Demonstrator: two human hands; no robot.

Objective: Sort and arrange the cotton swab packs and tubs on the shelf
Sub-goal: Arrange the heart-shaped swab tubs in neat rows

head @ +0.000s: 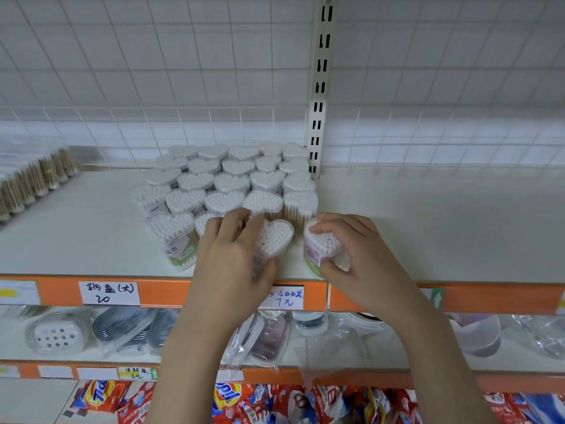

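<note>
Left hand (pixel 235 255) gripping heart tub (pixel 275 238), right hand (pixel 351 252) gripping another tub (pixel 319 246)

We see a white shelf (pixel 428 224) carrying rows of heart-shaped cotton swab tubs (pixel 232 182) mid-shelf, and wooden-stick packs (pixel 33 179) far left.

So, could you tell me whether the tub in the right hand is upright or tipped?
Tipped: the tub leans toward the camera, gripped by the right hand.

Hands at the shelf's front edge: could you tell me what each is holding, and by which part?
Each grips a heart-shaped cotton swab tub by its sides: the left hand the left tub, the right hand the right tub, fingers over its top edge.
</note>
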